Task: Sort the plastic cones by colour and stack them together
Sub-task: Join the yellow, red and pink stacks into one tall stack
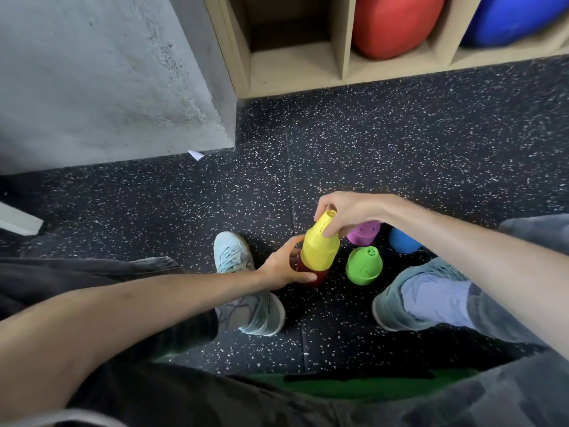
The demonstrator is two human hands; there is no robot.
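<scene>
The right hand (345,212) pinched the narrow top of a yellow cone (320,246), fingers and thumb curled round it, and held it tilted over a red cone (317,277), whose lower edge alone showed beneath the yellow one. The left hand (284,266) gripped that red cone from the left, thumb along its near side and fingers curled behind. Just right of the pair a green cone (364,265) stood on the speckled black floor (400,149), with a purple cone (365,232) beyond it, partly behind the right hand, and a blue cone (401,240) further right, partly hidden by the right forearm. The person's two pale shoes flanked the cones, the left shoe (246,288) near the left hand and the right shoe (415,300) near the green cone. At the top stood a wooden shelf (295,69) holding a red ball (397,23) and a blue ball (517,16), beside a grey concrete block (107,75).
</scene>
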